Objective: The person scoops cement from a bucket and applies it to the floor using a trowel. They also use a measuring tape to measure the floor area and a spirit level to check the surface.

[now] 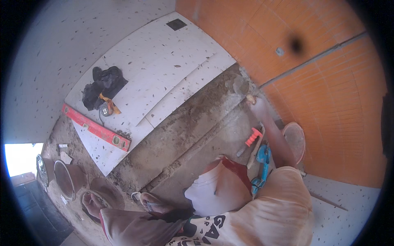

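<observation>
My right hand (pixel 257 105) reaches far forward to the foot of the orange wall. Its fingers are closed around a tool with a tan handle (pixel 250 99), low over a patch of wet grey mortar (pixel 239 85); the working end blends into the mortar. Beside that forearm lie a turquoise tool (pixel 262 158), a red ribbed handle (pixel 253 137) and a pinkish bucket (pixel 294 141). At the lower left, bare skin (pixel 92 204) shows over a mortar-stained bucket (pixel 107 196), past a red-hemmed garment. Whether this is my left hand or a knee, I cannot tell.
White speckled slabs (pixel 164 69) cover the far-left floor, bordering a rough mortar bed (pixel 180 127). On them rest a red spirit level (pixel 96 128), a black plastic bag (pixel 107 82) and a tape measure (pixel 106 109). Another bucket (pixel 67 180) stands left. Orange wall tiles (pixel 328 106) bound the right.
</observation>
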The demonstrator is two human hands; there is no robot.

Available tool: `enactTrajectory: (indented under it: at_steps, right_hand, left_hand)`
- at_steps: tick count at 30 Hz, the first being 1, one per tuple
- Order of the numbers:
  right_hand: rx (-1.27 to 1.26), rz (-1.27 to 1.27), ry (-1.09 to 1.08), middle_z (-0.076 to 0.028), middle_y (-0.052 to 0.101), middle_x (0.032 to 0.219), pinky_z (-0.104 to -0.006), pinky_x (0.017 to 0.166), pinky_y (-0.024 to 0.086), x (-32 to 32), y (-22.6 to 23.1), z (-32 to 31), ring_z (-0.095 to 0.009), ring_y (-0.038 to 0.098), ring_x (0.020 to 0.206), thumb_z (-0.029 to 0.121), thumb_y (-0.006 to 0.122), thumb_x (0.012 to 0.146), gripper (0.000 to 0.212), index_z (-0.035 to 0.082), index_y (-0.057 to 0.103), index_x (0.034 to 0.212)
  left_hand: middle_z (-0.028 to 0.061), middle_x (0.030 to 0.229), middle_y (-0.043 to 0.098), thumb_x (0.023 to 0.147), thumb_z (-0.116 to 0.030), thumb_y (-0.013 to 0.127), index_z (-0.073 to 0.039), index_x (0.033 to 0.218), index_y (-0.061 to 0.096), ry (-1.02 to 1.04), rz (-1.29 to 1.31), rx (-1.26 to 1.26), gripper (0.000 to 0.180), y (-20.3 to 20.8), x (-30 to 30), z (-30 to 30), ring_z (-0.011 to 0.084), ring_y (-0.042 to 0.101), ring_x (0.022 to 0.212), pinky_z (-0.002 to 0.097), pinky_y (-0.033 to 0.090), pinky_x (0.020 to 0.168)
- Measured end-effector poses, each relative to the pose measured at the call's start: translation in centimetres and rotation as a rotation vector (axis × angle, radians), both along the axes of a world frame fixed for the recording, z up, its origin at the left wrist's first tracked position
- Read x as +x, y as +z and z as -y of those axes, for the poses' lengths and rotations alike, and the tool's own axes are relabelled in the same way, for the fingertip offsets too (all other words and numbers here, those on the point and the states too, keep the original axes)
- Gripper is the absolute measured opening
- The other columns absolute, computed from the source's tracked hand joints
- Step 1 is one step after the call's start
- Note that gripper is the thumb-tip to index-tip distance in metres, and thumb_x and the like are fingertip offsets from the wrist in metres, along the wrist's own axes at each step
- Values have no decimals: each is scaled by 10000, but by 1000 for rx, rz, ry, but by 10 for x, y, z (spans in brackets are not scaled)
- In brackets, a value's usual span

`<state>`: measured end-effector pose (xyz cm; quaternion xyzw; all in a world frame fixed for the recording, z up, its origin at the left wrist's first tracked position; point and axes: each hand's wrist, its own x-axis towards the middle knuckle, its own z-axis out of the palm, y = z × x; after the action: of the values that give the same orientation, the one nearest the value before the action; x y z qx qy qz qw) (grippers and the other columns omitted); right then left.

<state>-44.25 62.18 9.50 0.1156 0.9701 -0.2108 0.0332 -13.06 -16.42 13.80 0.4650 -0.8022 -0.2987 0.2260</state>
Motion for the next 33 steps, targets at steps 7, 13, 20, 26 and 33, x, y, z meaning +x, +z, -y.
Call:
enactTrajectory:
  at_steps: [7, 13, 20, 26, 33]
  right_hand:
    - [14, -5, -84, -240, 679, 973, -450, 790, 506, 0, 49, 30, -419, 644, 962, 296, 668, 860, 338, 24, 661, 1060]
    - [184, 72, -30, -238, 683, 929, -461, 773, 511, -15, 23, 12, -423, 651, 919, 325, 663, 859, 335, 30, 673, 1016]
    - [4, 45, 22, -233, 688, 957, -502, 805, 510, 12, 21, 14, -418, 653, 951, 339, 685, 833, 347, 47, 690, 1020]
    - [132, -57, -175, -243, 688, 969, -501, 826, 509, -27, 21, 8, -424, 650, 976, 322, 674, 844, 361, 14, 674, 1032]
    - [287, -19, -163, -266, 683, 984, -503, 837, 516, -57, 4, 14, -430, 655, 971, 282, 672, 840, 353, -4, 675, 1048]
  left_hand:
    - [94, 973, 615, 935, -245, 650, -34, 1252, 530, -104, -3, 20, 399, 8, -11, -43, 199, 633, 855, 364, 519, 771]
    - [95, 970, 615, 937, -238, 646, -33, 1256, 524, -208, -13, 72, 398, 2, -27, -77, 199, 633, 851, 360, 519, 768]
    - [95, 968, 615, 940, -229, 642, -31, 1262, 517, -269, 10, 122, 398, 1, -18, -104, 199, 633, 846, 356, 520, 763]
    - [96, 966, 615, 943, -222, 638, -29, 1266, 511, -330, 17, 149, 397, 3, -21, -119, 198, 633, 842, 352, 520, 759]
    - [96, 963, 615, 945, -214, 633, -28, 1272, 504, -355, 24, 158, 397, 3, -19, -129, 198, 634, 837, 348, 521, 755]
